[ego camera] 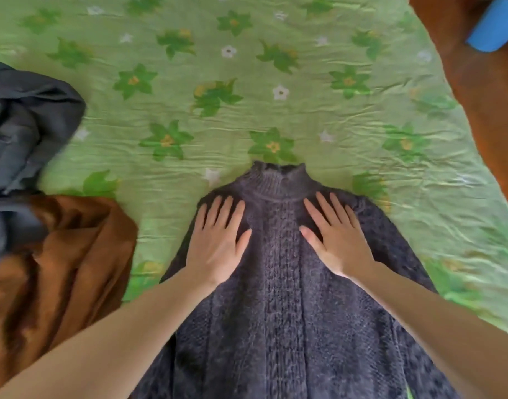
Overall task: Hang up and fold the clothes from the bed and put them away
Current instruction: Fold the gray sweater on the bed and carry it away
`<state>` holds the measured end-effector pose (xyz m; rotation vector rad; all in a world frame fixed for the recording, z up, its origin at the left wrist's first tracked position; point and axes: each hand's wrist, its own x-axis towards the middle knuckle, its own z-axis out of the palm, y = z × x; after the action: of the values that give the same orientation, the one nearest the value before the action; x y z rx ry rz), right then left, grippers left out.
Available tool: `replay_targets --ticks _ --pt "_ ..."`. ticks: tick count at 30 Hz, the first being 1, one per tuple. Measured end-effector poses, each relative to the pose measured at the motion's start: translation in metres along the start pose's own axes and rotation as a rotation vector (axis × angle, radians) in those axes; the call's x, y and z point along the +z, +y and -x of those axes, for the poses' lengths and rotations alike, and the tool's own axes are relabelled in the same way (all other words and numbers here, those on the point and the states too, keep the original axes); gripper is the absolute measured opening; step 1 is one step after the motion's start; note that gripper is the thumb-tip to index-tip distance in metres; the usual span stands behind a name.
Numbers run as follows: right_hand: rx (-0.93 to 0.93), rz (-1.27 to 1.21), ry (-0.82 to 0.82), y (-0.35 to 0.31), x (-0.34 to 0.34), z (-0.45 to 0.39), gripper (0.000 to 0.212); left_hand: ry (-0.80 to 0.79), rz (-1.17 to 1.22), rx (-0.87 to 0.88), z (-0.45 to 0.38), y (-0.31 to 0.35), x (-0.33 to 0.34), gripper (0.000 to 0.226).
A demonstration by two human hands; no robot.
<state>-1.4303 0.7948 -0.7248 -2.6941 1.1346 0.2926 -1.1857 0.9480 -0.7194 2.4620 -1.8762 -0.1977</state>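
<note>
Sweater [287, 298], dark grey cable knit with high ribbed collar, lies spread on the bed [247, 110], collar pointing away from the person, hem running out of view at the lower edge. Both sleeves cannot be made out; whether they are tucked under or folded in cannot be told. Left hand [218, 240] rests flat on the left shoulder area just below the collar, fingers straight and slightly spread, gripping nothing. Right hand [333, 237] rests flat on the right shoulder area in mirror position, fingers likewise straight and spread, gripping nothing. Bedcover is green with a flower print, lightly wrinkled. Brown garment [60, 269], crumpled, lies at the left edge, just beside the sweater but apart from it. Dark grey-blue garment [25, 125], also crumpled, lies beyond the brown one, touching or overlapping it. Brown floor [477, 96] shows past the far right side of the bed, with a blue object [494, 24] on it, kind unclear. Step in hand, by judgement: smoothing the sweater flat ahead of folding. Progress: early, since two more garments wait unfolded. Next move likely calls for taking hold of one side edge or shoulder and bringing it across toward the centre line, keeping the thick knit flat so it does not bunch.
</note>
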Motion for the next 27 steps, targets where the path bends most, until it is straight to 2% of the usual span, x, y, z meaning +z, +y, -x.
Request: replay_targets --ticks 3,6,12,17,21,23,24,25,27 --pt "-0.024 0.092 -0.073 0.014 0.02 -0.003 0.077 0.009 -0.071 0.022 -0.003 -0.021 0.011 0.072" --pt "-0.031 0.054 -0.117 0.02 0.023 -0.011 0.076 -0.018 -0.146 0.1 -0.008 -0.037 0.016 0.076" --pt "-0.019 0.032 -0.127 0.022 0.024 -0.023 0.074 -0.012 -0.211 0.146 -0.01 -0.032 0.024 0.081" --pt "-0.032 0.051 -0.119 0.025 0.028 -0.023 0.072 -0.091 -0.332 0.105 -0.008 -0.019 0.02 0.08" --pt "-0.063 0.043 -0.145 0.023 0.018 -0.021 0.081 -0.066 -0.253 -0.04 0.004 0.013 0.012 0.071" --pt "-0.122 0.025 -0.086 0.023 0.008 -0.002 0.081 -0.056 -0.15 -0.125 0.016 0.041 0.01 0.07" --pt "-0.154 0.016 -0.004 0.025 0.004 0.015 0.075 -0.053 -0.093 -0.145 0.021 0.058 0.01 0.07" --pt "-0.159 -0.01 0.11 0.027 0.002 0.035 0.066 -0.049 -0.051 -0.146 0.027 0.075 0.011 0.071" --pt "-0.041 -0.125 0.349 0.038 0.003 0.081 0.055 -0.062 -0.007 -0.117 0.033 0.109 0.015 0.072"
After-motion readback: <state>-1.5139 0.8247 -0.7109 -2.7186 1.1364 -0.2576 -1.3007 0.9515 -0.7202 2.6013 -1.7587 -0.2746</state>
